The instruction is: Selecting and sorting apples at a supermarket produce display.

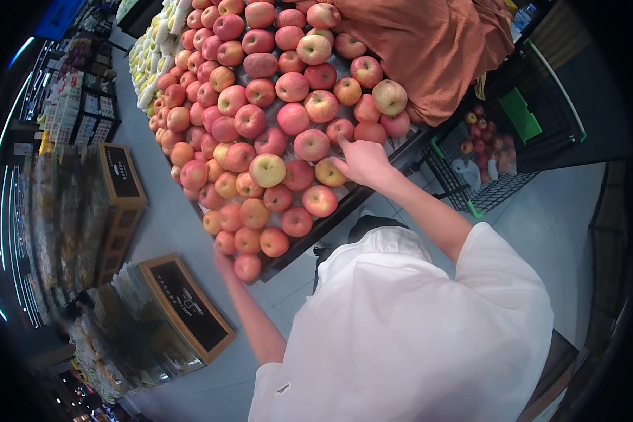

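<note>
Red and yellow-blushed apples (250,121) lie piled in rows on a sloping display stand (316,232). At the stand's right edge is my right hand (366,162). Its index finger rests on a red apple (339,130), while the thumb is by a yellowish apple (330,173); the two digits are spread. My left hand (223,264) reaches to the near left corner, beside a single red apple (247,267). Most of that hand's fingers are hidden behind the fruit, so whether it grips anything is unclear.
An orange-brown cloth (416,47) covers the pile's far right part. To the right stands a shopping cart (456,184) with bagged apples (488,142). Pale fruit in foam nets (155,53) lies at the far left. Wooden-framed bakery cases (187,306) stand left across the aisle.
</note>
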{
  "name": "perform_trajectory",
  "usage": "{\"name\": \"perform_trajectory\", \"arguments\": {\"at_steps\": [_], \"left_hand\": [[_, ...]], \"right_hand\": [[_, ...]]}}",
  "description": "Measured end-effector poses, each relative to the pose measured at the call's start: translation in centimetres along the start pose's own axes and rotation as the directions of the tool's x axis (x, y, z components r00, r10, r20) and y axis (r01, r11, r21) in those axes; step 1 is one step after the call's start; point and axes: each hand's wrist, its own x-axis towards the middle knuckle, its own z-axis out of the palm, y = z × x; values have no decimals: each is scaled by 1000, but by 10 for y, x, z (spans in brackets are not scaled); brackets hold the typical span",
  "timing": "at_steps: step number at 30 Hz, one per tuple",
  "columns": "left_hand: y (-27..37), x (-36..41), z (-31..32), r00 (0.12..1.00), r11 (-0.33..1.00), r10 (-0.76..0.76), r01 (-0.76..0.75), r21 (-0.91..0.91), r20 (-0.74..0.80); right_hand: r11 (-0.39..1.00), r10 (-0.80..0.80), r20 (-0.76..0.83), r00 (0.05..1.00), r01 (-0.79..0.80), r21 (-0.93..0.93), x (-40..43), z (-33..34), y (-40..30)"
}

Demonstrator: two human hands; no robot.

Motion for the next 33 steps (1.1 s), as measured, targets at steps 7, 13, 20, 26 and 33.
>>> {"name": "perform_trajectory", "arguments": {"at_steps": [7,13,20,26,33], "left_hand": [[8,-2,5,1000,999,-15,14,-39,-22],[-11,11,-5,970,958,244,-239,157,-16],[-13,10,-2,987,982,148,-154,-107,-60],[-16,10,-7,984,980,153,-163,-117,-91],[-12,18,-10,994,983,107,-102,154,-22]], "right_hand": [[1000,-15,-77,997,16,15,-1,9,3],[998,-49,-33,998,50,28,5,4,2],[999,-16,-25,1000,17,28,1,6,-1],[996,-56,41,998,53,76,-2,-5,4],[964,-4,-182,983,52,261,-36,-59,25]]}}
